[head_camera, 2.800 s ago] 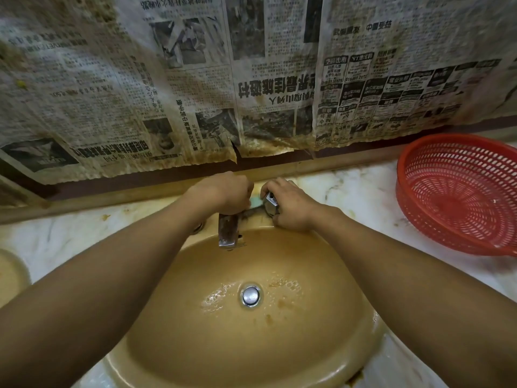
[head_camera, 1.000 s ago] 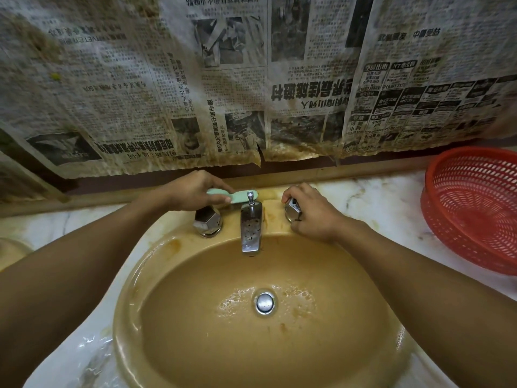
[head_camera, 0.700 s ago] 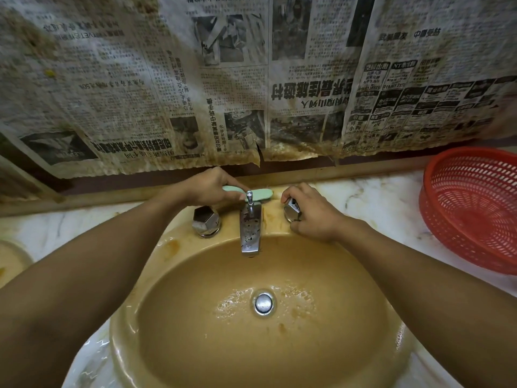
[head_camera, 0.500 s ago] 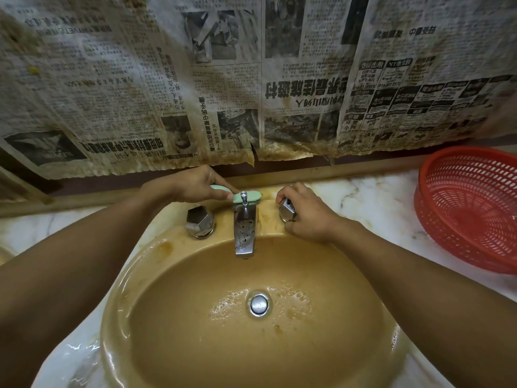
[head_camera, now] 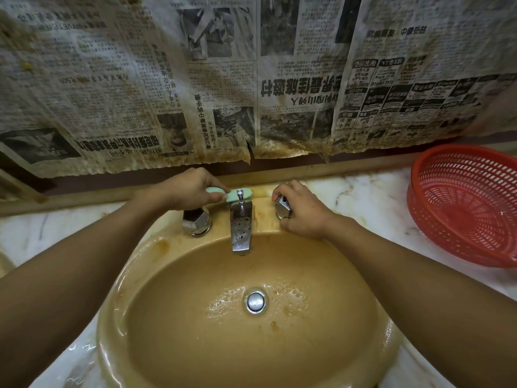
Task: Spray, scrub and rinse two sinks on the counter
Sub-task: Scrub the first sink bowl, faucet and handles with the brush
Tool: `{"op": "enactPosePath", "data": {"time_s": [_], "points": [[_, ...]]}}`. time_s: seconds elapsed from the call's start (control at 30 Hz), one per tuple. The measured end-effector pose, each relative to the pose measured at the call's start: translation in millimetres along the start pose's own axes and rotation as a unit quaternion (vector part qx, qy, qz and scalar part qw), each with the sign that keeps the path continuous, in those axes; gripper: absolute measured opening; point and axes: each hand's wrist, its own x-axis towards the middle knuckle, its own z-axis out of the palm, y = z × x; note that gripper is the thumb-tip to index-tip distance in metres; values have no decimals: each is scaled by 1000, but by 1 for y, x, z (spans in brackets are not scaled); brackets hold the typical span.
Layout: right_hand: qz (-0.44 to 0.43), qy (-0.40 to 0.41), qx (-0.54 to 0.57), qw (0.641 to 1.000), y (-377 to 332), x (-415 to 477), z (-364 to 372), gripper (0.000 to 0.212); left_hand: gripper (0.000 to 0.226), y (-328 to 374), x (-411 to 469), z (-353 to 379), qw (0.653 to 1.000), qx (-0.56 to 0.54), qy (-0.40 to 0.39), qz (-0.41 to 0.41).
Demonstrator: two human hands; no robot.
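Scrubbing behind the faucet (head_camera: 241,228) of the tan sink (head_camera: 179,345).
The left hand (head_camera: 190,189) is gripping a light, stiff-looking green brush (head_camera: 230,196) by its handle on the back ledge; the right hand (head_camera: 303,211) is curling round the faceted, probably slippery tap knob (head_camera: 283,210).

Yellowed, stained newspaper sheets (head_camera: 251,79) covering the wall before us, ragged along their lower edge, round red perforated plastic basket (head_camera: 464,208) at our right
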Motion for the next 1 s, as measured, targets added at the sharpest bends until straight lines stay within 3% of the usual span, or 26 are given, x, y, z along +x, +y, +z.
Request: {"op": "enactPosePath", "data": {"time_s": [0.17,0.4,0.63,0.83,1.0], "points": [[9,-3,-5,1000,-4,-2,-1,52,27,12,-43,-2,995,30,43,-87],[14,1,-3,1000,-4,-2,2,52,30,58,-60,72,954,41,200,-218],[16,2,3,1000,-1,0,4,50,29,55,-107,93,952,90,206,-208],[22,6,9,1000,-3,-1,3,50,25,79,-81,97,946,129,207,-212],[18,5,4,1000,-4,-1,3,48,21,64,-108,115,946,149,204,-203]]}}
